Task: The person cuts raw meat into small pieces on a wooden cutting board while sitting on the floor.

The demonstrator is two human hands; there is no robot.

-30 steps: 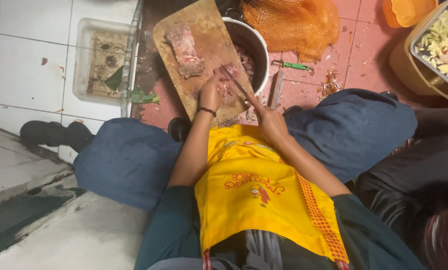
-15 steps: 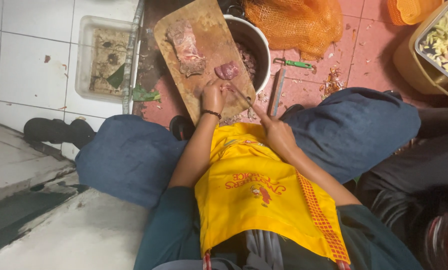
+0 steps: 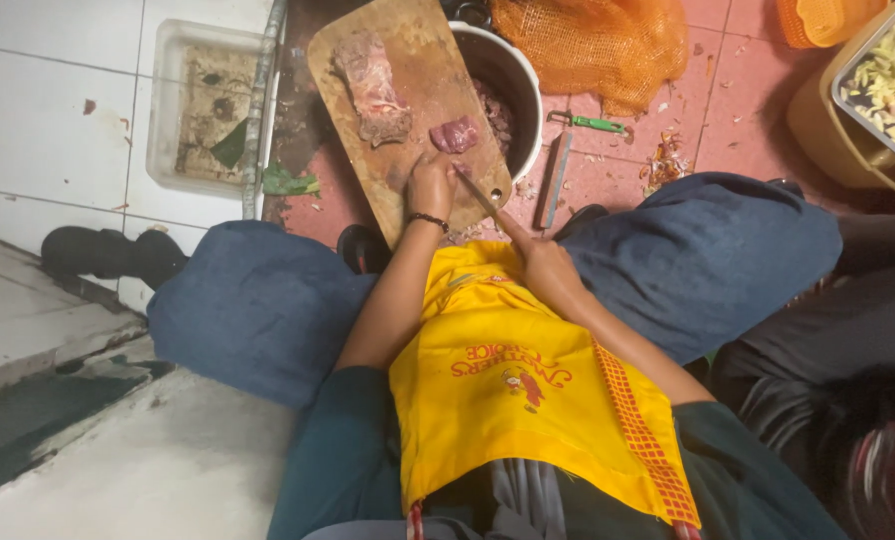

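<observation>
Small red meat piece [image 3: 455,134]: on wooden cutting board [image 3: 423,70], just beyond left hand [image 3: 431,186], which rests fingers-down, apparently pinning a scrap. Right hand [image 3: 546,266]: closed around knife [image 3: 480,196], blade angled toward meat. Larger slab [image 3: 373,88] farther up the board. Pot [image 3: 524,85] beside.

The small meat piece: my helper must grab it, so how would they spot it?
Find the wooden cutting board leaning on the metal pot. Near its lower end, just above the left hand, lies the small purplish-red meat piece, darker and smaller than the long pale slab.
</observation>
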